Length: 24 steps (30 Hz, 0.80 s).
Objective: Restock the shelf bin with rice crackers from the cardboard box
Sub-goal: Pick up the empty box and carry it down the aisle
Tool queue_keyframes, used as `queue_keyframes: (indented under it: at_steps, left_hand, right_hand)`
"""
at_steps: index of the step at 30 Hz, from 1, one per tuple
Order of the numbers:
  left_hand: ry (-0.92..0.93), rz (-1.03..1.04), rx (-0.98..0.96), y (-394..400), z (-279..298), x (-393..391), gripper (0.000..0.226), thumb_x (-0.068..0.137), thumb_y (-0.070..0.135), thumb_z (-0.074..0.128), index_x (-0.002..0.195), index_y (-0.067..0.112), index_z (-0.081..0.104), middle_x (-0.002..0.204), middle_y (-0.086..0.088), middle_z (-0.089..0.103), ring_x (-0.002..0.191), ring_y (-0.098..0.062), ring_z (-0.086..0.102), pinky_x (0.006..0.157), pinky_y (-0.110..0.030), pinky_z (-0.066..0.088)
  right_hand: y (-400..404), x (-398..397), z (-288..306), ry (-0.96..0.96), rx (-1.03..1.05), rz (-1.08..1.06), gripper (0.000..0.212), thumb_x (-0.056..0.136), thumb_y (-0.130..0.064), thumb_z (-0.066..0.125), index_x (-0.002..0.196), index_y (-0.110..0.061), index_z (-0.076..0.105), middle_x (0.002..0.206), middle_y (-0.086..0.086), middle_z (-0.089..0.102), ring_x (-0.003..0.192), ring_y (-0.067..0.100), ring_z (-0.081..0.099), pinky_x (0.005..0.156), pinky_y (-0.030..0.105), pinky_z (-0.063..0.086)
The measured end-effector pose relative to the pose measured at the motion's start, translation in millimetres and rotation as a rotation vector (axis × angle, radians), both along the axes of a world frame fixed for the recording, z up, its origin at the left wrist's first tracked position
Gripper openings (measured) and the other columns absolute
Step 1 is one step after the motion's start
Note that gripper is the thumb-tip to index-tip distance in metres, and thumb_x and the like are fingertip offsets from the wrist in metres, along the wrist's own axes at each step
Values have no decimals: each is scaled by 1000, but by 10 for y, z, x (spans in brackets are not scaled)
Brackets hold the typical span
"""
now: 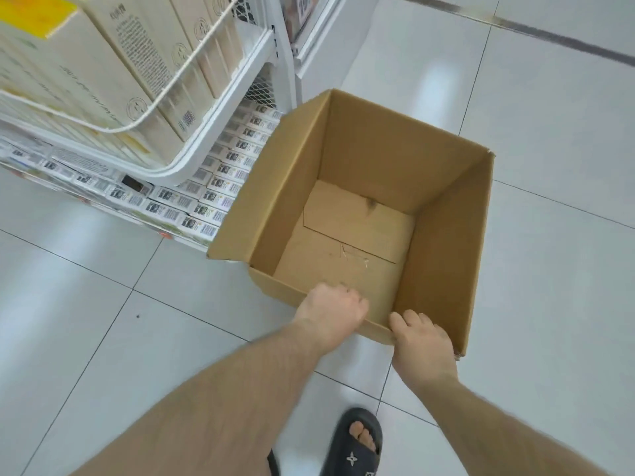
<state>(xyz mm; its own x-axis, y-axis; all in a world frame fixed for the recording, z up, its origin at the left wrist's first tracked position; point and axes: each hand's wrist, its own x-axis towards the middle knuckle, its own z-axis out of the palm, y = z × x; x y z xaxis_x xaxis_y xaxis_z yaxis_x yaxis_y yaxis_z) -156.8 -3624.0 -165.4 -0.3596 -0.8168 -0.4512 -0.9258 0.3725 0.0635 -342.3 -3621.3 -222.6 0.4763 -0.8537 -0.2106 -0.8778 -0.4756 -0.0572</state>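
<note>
Both hands are gripping the near rim of the box (360, 173), which is sitting on the floor (549, 166) beside the shelf (254, 60). The left hand (331, 309) is curling over the rim, fingertips hidden inside. The right hand (424, 341) is clasping the corner. Packs (220, 159) are filling the bottom bin; their labels are blurring.

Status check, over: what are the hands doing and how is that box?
Left hand and right hand both grip near wall of cardboard box. Box on floor, open, empty. Shelf bin full of packs. Nothing in the way.
</note>
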Motion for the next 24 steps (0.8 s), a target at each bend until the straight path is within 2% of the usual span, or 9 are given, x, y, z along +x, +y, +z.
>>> queue_keyframes:
  at_steps: [4,8,12,18,20,22,24]
  left_hand:
    - [68,-73,21,29,40,-419,37,86,-1,55,120,9,50,120,-11,58,111,-31,56,80,-37,45]
    - [87,-66,-9,-81,-48,-579,35,86,-2,52,120,8,52,121,-12,58,112,-30,56,83,-36,45]
    - [31,-34,-30,-155,-311,-416,35,88,1,50,121,10,50,122,-10,57,113,-30,55,82,-36,45]
    - [-89,50,12,9,-453,98,38,87,-2,50,123,10,46,123,-9,56,112,-29,56,72,-35,41]
    - [-132,88,34,54,-453,283,39,88,-2,49,125,11,45,123,-9,54,113,-28,55,73,-35,42]
    - [-162,134,40,82,-443,482,39,89,-2,48,126,12,45,124,-7,54,114,-27,55,76,-36,45]
    - [-202,183,50,89,-441,687,40,88,-3,49,125,13,46,122,-7,55,113,-27,56,76,-37,47]
  right_hand:
    - [159,-467,155,35,-5,-71,45,36,8,80,66,-13,54,60,4,49,52,29,49,41,33,35]
    - [111,-594,141,92,25,-124,47,34,9,80,64,-13,51,58,5,47,50,30,48,41,29,31]
    - [-46,-395,-90,74,-8,-61,49,30,10,76,63,-13,49,56,5,46,48,28,46,45,27,20]
    - [-123,158,-261,49,33,100,47,28,7,71,66,-14,53,58,6,48,49,27,48,46,27,22]
    - [-156,384,-265,36,34,132,48,27,6,71,67,-14,54,58,5,49,49,27,48,46,28,24]
    - [-155,635,-236,67,42,155,44,37,3,74,74,-16,58,64,5,53,55,27,53,50,29,26]
    - [-104,878,-214,65,70,167,39,57,-1,71,91,-16,59,81,6,59,73,29,60,58,33,31]
